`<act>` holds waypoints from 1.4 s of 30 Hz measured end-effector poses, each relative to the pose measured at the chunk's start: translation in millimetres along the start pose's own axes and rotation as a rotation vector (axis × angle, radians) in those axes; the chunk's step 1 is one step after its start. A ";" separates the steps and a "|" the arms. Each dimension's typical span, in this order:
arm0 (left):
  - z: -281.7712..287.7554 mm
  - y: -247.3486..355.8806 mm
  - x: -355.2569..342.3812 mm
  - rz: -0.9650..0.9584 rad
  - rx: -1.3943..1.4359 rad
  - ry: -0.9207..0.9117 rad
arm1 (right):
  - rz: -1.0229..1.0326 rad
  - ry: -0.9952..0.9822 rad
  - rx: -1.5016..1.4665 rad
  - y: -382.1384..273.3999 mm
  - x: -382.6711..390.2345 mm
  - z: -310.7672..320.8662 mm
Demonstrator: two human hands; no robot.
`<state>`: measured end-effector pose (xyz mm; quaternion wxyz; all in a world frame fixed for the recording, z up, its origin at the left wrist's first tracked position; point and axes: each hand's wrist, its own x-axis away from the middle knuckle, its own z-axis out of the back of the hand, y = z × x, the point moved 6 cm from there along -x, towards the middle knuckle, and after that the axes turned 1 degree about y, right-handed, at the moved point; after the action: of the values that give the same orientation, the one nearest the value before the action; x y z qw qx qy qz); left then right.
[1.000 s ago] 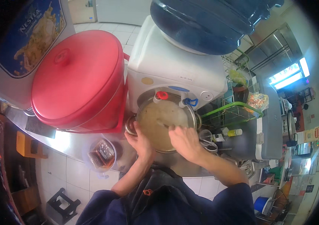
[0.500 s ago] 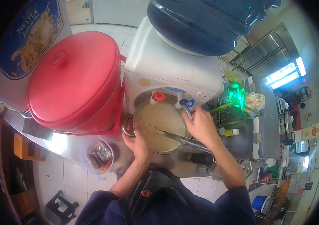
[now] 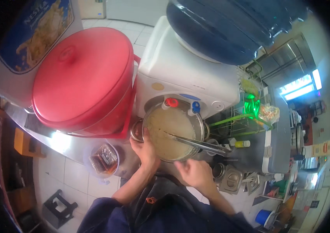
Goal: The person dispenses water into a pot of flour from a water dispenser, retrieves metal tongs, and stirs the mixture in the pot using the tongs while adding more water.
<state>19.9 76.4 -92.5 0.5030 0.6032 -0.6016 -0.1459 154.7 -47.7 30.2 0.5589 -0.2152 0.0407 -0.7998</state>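
A wide metal pot (image 3: 203, 128) with pale, cloudy contents stands under the taps of a white water dispenser (image 3: 188, 77). My left hand (image 3: 146, 150) is closed around the pot's left side handle (image 3: 136, 131), its thumb up along the rim. A long metal utensil (image 3: 200, 144), possibly tongs, leans in the pot, its end jutting out past the right rim. No hand is on it. My right hand (image 3: 197, 174) is just below the pot's near rim, thumb pointing left; its fingers are partly hidden and blurred. The red tap (image 3: 170, 102) and blue tap (image 3: 194, 108) are untouched.
A large red lidded container (image 3: 83, 77) stands left of the dispenser. Nearer is a clear tub (image 3: 89, 163) with a plastic-wrapped brown item. At right are a green wire rack (image 3: 242, 124), a small yellow-capped bottle (image 3: 242, 143) and a metal lidded pan (image 3: 231, 180).
My right hand has left the blue tap and come down toward me, below the pot's near rim. My left hand keeps its hold. The view has shifted slightly.
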 end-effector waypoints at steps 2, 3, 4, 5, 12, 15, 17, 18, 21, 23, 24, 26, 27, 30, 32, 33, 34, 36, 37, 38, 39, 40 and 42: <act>-3.5 1.4 2.4 0.013 -0.019 0.003 | -0.267 0.057 -0.121 41.1 2.5 -17.9; -4.0 2.7 2.2 0.027 -0.055 -0.012 | -0.326 0.267 -0.372 62.3 0.2 -29.2; -2.9 4.1 1.1 0.031 -0.069 -0.030 | -0.388 0.483 -0.625 79.1 2.8 -38.8; -1.7 6.6 0.0 0.025 -0.083 -0.041 | -0.405 0.495 -0.638 89.4 -1.4 -53.3; 32.9 9.0 9.9 -0.020 -0.217 -0.066 | -0.250 0.646 -0.887 88.9 4.9 -87.9; 62.0 14.6 31.4 0.045 -0.161 -0.083 | -0.214 0.594 -0.948 76.4 34.7 -94.7; 76.5 22.5 39.7 0.048 -0.202 -0.108 | -0.227 0.538 -1.016 73.0 49.4 -109.4; 83.6 25.7 45.0 0.049 -0.223 -0.134 | -0.261 0.511 -1.003 71.9 58.2 -118.2; 110.2 16.6 53.7 0.086 -0.200 -0.137 | -0.342 0.410 -0.986 71.7 82.4 -149.8; 130.7 4.1 53.4 0.135 -0.247 -0.121 | -0.385 0.339 -0.982 70.9 93.6 -167.9; 139.1 -1.7 55.3 0.171 -0.272 -0.117 | -0.409 0.334 -0.976 71.1 98.7 -174.1; 149.5 -11.7 56.2 0.165 -0.321 -0.116 | -0.445 0.314 -0.966 73.2 106.1 -189.1; 152.9 -16.2 55.1 0.151 -0.355 -0.127 | -0.442 0.353 -0.974 73.7 107.6 -195.0; 168.8 -31.8 46.4 0.157 -0.364 -0.210 | -0.445 0.325 -0.850 74.1 115.6 -195.9; 175.7 -34.5 45.8 0.174 -0.351 -0.190 | -0.431 0.266 -0.721 68.5 117.0 -169.1; 178.9 -34.9 43.4 0.177 -0.336 -0.173 | -0.318 0.022 -0.508 53.5 113.3 -149.8; 178.2 -35.1 42.8 0.168 -0.323 -0.158 | -0.202 -0.211 -0.285 39.7 111.1 -133.6; 173.4 -30.0 47.9 0.186 -0.335 -0.122 | -0.147 -0.049 -0.319 20.8 89.3 -101.7; 170.2 -24.2 49.8 0.181 -0.320 -0.117 | 0.111 0.198 -0.144 4.5 68.0 -82.8; 161.3 -18.2 53.3 0.158 -0.319 -0.179 | 0.363 0.447 0.039 -11.0 57.8 -66.5; 157.6 -12.5 57.4 0.127 -0.323 -0.240 | 0.420 0.424 0.141 -7.0 40.4 -84.3; 160.3 -10.4 60.0 0.118 -0.312 -0.239 | 0.479 0.400 0.244 -0.4 27.3 -109.4; 179.9 -16.7 57.9 0.294 -0.308 -0.123 | 0.457 0.073 0.246 16.0 10.0 -149.6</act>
<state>-97.4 -55.5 -161.9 0.5675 0.4150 -0.6832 -0.1974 107.6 -89.0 -106.9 0.7451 -0.1019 0.0110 -0.6590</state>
